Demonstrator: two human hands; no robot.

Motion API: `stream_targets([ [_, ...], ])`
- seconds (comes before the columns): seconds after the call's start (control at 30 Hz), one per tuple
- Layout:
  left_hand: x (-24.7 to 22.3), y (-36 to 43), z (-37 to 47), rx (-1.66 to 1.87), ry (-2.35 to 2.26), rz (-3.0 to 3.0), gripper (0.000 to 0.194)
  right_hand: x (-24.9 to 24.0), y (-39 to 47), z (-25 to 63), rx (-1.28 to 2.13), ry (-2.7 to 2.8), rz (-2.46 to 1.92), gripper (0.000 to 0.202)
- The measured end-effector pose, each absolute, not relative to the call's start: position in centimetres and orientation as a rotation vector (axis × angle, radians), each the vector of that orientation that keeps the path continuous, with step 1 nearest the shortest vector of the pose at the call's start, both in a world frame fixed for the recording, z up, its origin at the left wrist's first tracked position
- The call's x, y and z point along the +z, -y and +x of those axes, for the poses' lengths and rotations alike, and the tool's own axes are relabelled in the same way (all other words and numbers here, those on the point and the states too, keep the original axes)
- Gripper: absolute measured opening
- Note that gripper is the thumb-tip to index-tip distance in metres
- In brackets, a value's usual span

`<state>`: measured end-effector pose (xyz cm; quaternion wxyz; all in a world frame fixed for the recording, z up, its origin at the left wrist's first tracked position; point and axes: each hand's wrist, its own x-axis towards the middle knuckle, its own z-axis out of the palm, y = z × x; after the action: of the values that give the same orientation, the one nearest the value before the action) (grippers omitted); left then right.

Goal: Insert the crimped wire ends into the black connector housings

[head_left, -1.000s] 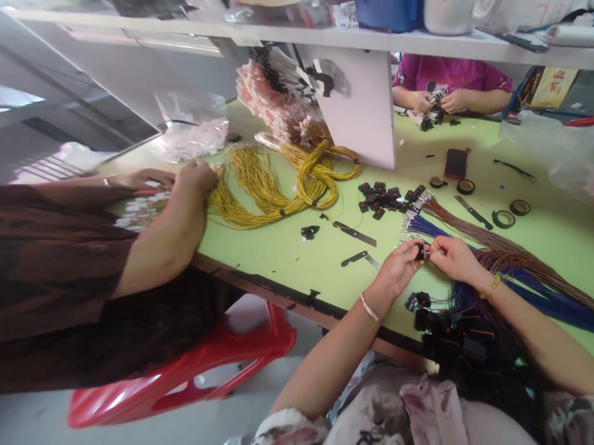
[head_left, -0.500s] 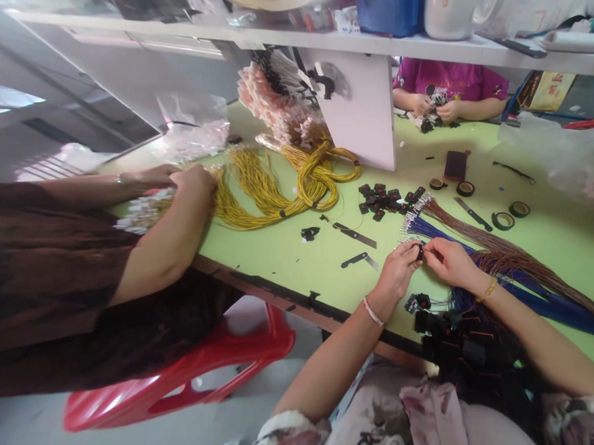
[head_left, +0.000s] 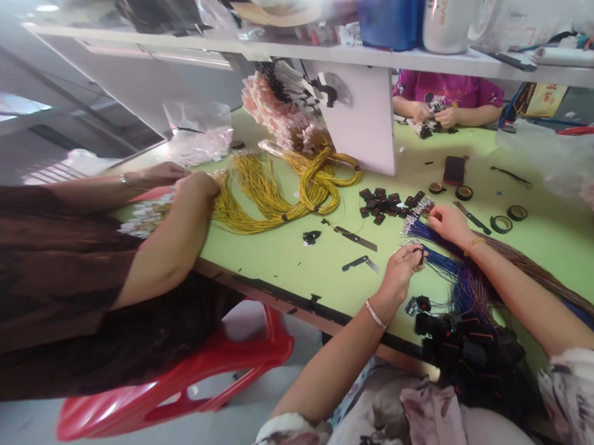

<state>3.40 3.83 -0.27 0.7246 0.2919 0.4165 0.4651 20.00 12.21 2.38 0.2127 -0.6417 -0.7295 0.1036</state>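
My left hand (head_left: 401, 267) is closed on a small black part (head_left: 421, 254) near the table's front edge. Farther back and to the right, my right hand (head_left: 449, 224) reaches to the tips of the brown wire bundle (head_left: 521, 262); its fingers are bent together, and what they pinch is too small to make out. Blue wires (head_left: 441, 263) run between and below my hands. Several small black connectors (head_left: 383, 203) lie left of the wire tips. A pile of black parts with wires (head_left: 470, 349) rests at the table edge by my lap.
Two blades (head_left: 355, 238) (head_left: 361, 263) lie left of my hands. Tape rolls (head_left: 501, 224) and another blade (head_left: 471, 218) are right. A co-worker's arm (head_left: 166, 249) is beside yellow wires (head_left: 261, 214); another person (head_left: 447, 98) sits opposite. A shelf (head_left: 368, 57) hangs above.
My right hand has left the black part beside my left hand and moved back and right to the brown wire tips. My left hand has stayed nearly in place.
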Motion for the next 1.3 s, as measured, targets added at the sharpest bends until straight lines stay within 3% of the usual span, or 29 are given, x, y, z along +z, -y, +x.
stream_targets([
  [0.17, -0.6, -3.8, 3.0, 1.001, -0.929, 0.637, 0.034, 1.6, -14.7, 20.3, 0.249, 2.051, -2.03, 0.015],
  [0.67, -0.6, -3.7, 3.0, 0.996, -0.886, 0.618, 0.037, 4.0, -16.5, 18.9, 0.555, 2.011, -1.692, 0.015],
  [1.0, -0.5, -3.7, 3.2, 0.999, -0.765, 0.49, 0.018, 4.2, -7.5, 19.1, 0.841, 1.787, -1.453, 0.014],
  [1.3, -0.9, -3.8, 3.3, 1.005, -0.741, 0.486, 0.015, 1.5, -4.5, 19.3, 0.761, 1.828, -1.508, 0.012],
])
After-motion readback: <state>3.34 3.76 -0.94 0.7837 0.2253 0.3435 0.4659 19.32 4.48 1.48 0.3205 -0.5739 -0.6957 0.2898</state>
